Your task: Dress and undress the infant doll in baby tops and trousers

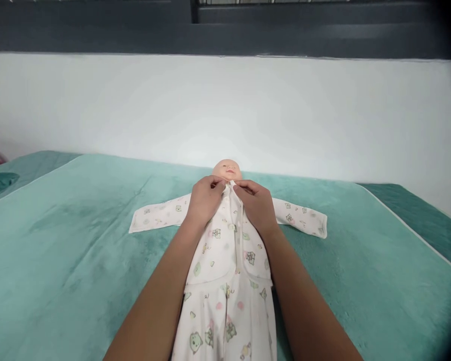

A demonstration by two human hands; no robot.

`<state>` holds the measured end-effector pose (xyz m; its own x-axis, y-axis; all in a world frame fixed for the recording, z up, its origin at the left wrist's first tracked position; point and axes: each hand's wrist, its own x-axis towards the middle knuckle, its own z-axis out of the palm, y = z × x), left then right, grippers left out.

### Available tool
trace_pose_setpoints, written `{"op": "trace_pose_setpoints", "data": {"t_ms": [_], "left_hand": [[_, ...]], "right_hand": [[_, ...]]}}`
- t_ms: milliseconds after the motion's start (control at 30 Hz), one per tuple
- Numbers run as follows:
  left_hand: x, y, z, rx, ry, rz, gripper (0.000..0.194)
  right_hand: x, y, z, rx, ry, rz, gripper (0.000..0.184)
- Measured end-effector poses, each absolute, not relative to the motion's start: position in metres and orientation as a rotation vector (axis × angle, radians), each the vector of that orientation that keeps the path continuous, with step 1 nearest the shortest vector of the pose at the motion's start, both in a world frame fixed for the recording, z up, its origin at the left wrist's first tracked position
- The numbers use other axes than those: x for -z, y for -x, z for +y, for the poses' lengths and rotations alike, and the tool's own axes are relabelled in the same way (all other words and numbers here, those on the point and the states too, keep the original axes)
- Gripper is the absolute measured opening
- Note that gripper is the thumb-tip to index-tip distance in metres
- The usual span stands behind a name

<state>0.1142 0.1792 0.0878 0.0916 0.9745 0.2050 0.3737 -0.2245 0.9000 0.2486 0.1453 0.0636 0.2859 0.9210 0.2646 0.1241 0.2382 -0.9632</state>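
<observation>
A baby doll (227, 169) lies on its back on a teal blanket (78, 250), head away from me. It wears a white printed romper (225, 260) with both sleeves spread out sideways. My left hand (204, 199) and my right hand (257, 204) rest on the doll's chest just under its chin. Both hands have their fingers closed, pinching the romper's collar edges where they meet at the neck.
The teal blanket covers a wide bed or mat with white piping along its edges (409, 225). A white wall (225, 110) rises close behind the doll's head. A darker teal surface (428, 220) lies at the right.
</observation>
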Motion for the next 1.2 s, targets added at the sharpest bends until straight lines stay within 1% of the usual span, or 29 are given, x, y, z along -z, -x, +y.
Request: {"op": "trace_pose_setpoints", "data": {"t_ms": [67, 267, 633, 767, 933, 1067, 1200], "left_hand": [[-0.088, -0.113, 0.179, -1.105, -1.692, 1.331, 0.018], [-0.084, -0.110, 0.182, -1.096, -1.622, 1.222, 0.011], [-0.076, -0.108, 0.186, -1.149, -1.467, 1.137, 0.017], [-0.077, -0.106, 0.186, -1.144, -1.457, 1.108, 0.015], [-0.079, -0.106, 0.186, -1.098, -1.432, 1.118, 0.024], [-0.078, -0.105, 0.188, -1.073, -1.361, 1.112, 0.026], [-0.078, -0.105, 0.189, -1.065, -1.307, 1.107, 0.028]], "right_hand": [[-0.063, -0.249, 0.145, -0.751, 1.214, -1.160, 0.018], [-0.063, -0.249, 0.145, -0.725, 1.265, -1.183, 0.021], [-0.062, -0.249, 0.144, -0.705, 1.222, -1.276, 0.018], [-0.061, -0.249, 0.146, -0.634, 1.189, -1.409, 0.013], [-0.060, -0.249, 0.145, -0.598, 1.167, -1.529, 0.014], [-0.063, -0.250, 0.142, -0.570, 1.187, -1.609, 0.016], [-0.064, -0.253, 0.140, -0.670, 1.188, -1.550, 0.022]]}}
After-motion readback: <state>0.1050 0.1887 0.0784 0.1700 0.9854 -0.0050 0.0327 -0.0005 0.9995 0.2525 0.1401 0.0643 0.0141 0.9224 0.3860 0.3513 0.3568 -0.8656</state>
